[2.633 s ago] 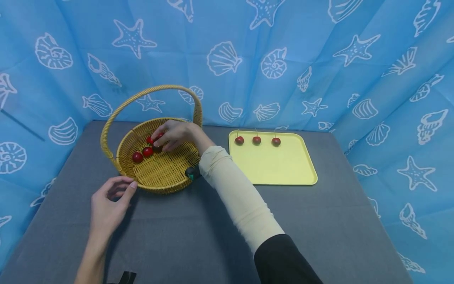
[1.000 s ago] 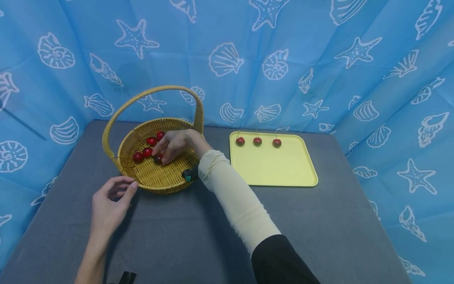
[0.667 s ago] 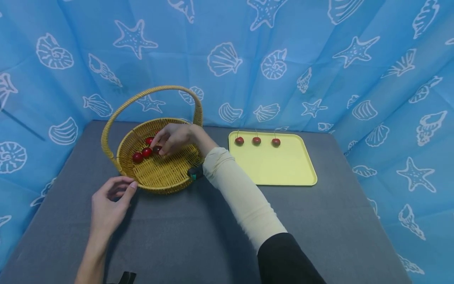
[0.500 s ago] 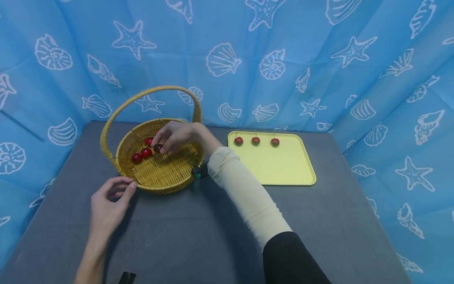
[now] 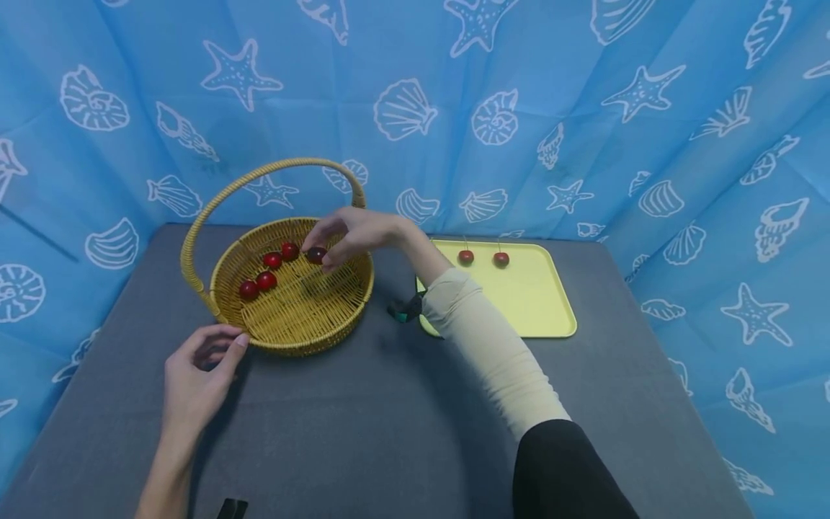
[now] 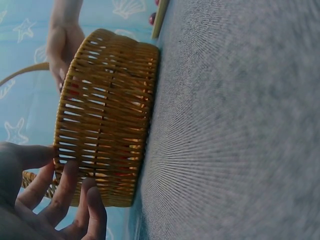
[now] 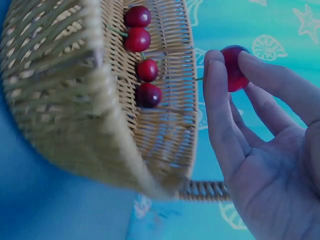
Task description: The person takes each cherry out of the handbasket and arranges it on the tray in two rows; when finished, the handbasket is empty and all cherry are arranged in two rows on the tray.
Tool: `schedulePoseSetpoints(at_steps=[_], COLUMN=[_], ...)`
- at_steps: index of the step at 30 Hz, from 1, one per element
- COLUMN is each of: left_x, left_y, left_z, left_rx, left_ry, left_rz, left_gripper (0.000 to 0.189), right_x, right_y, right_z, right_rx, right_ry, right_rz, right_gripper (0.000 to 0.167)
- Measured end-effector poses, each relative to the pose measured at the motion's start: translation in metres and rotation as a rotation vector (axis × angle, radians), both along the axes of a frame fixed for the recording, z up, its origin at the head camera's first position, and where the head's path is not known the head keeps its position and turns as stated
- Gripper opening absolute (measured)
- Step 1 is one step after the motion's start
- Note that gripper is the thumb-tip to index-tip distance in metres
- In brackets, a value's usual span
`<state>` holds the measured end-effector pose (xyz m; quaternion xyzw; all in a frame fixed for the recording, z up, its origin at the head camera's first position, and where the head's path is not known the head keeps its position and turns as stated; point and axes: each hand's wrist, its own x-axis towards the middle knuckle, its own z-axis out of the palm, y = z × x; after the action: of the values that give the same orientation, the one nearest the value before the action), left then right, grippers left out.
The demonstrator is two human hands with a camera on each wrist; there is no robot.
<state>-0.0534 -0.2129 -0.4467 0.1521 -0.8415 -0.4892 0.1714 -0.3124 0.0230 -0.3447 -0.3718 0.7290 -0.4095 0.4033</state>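
A yellow wicker basket (image 5: 295,315) with a tall arched handle stands at the back left of the table. My left hand (image 5: 194,378) holds its near-left rim, thumb at the edge and fingers against the outer wall in the left wrist view. With thumb and fingertips, my right hand (image 5: 363,234) pinches a dark red cherry (image 5: 316,255) above the basket's right half. The right wrist view shows this cherry (image 7: 235,70) lifted, its green stem pointing toward the basket. Several more cherries (image 5: 266,280) lie in a row along the basket's left inner side.
To the right of the basket lies a pale yellow tray (image 5: 534,306). Two stemmed cherries (image 5: 501,259) show along its far edge; the right forearm covers its left part. A grey cloth (image 5: 363,432) covers the table, and a blue seashell curtain (image 5: 415,166) hangs behind.
My right hand has picked a cherry from the row and lifted it up and to the right. The forearm now hides the leftmost cherry on the tray. My left hand stays at the rim.
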Motion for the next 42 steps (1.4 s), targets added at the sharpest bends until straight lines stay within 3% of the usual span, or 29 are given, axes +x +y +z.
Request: schedulePoseSetpoints(at_steps=[4,9,20,31,42], left_x=[0.001,0.002,0.002,0.002,0.001], left_y=[-0.001,0.000,0.000,-0.001,-0.001], left_z=[-0.001,0.000,0.002,0.002,0.003], left_rx=[0.014,0.008,0.006,0.009,-0.002], left_ry=[0.007,0.008,-0.006,-0.019,-0.042], left_rz=[-0.004,-0.002,-0.001,-0.020,-0.007], left_gripper=[0.022,0.020,0.021,0.023,0.023], right_x=[0.002,0.004,0.013,0.019,0.024], right_y=[0.021,0.054,0.148,0.245,0.311], right_z=[0.008,0.019,0.027,0.006,-0.027], right_rx=[-0.035,-0.036,0.002,0.111,0.200], right_ry=[-0.003,0.114,0.204,0.246,0.269], right_rz=[0.011,0.016,-0.164,-0.475,-0.702], right_gripper=[0.037,0.037,0.032,0.041,0.051])
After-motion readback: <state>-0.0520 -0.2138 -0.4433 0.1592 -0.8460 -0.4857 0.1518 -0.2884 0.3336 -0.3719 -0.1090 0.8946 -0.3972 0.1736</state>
